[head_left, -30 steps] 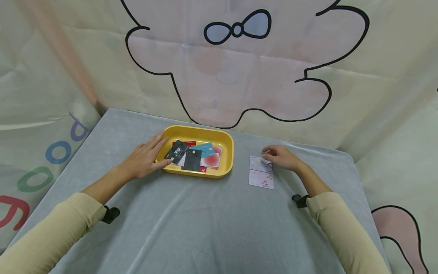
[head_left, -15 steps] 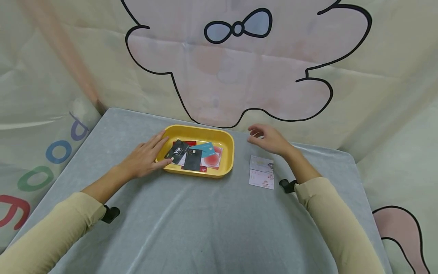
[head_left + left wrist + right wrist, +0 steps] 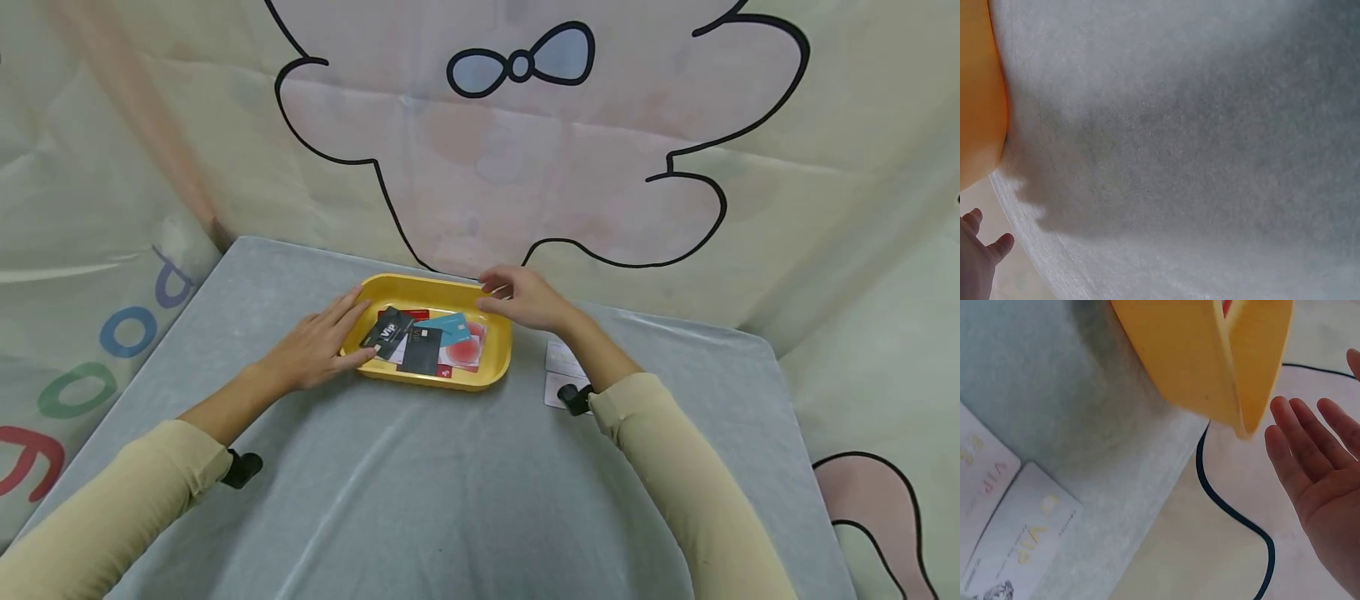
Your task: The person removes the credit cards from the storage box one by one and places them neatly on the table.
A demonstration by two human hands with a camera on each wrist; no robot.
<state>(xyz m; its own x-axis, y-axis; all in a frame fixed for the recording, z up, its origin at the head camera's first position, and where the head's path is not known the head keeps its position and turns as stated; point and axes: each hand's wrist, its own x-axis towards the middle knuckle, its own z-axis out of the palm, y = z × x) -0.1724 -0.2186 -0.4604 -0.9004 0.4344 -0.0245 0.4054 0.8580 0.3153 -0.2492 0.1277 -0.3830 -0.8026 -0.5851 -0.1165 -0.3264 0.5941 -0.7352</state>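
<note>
My left hand (image 3: pixel 315 343) rests along the left rim of a yellow tray (image 3: pixel 427 289), fingers spread. Inside the tray lies a loose pile of plastic cards: a dark VIP card (image 3: pixel 390 330), a black card (image 3: pixel 422 350), a teal card (image 3: pixel 452 327), a card with a red circle (image 3: pixel 465 350) and red ones partly covered. My right hand (image 3: pixel 531 298) hovers over the tray's back right corner, holding nothing; its fingers (image 3: pixel 1300 437) are loosely extended in the right wrist view. Two pale VIP cards (image 3: pixel 1029 537) lie edge to edge on the cloth, partly hidden by my right arm in the head view.
A grey-blue cloth (image 3: pixel 405 500) covers the table. Behind the table hangs a pale curtain (image 3: pixel 600 167) with a cartoon outline and bow. A black wrist camera (image 3: pixel 574 398) sits at my right cuff, another wrist camera (image 3: pixel 243 469) at my left.
My right hand has moved left from the two pale cards, up past the table's back area, to the tray's right end. My left hand and the tray have stayed put.
</note>
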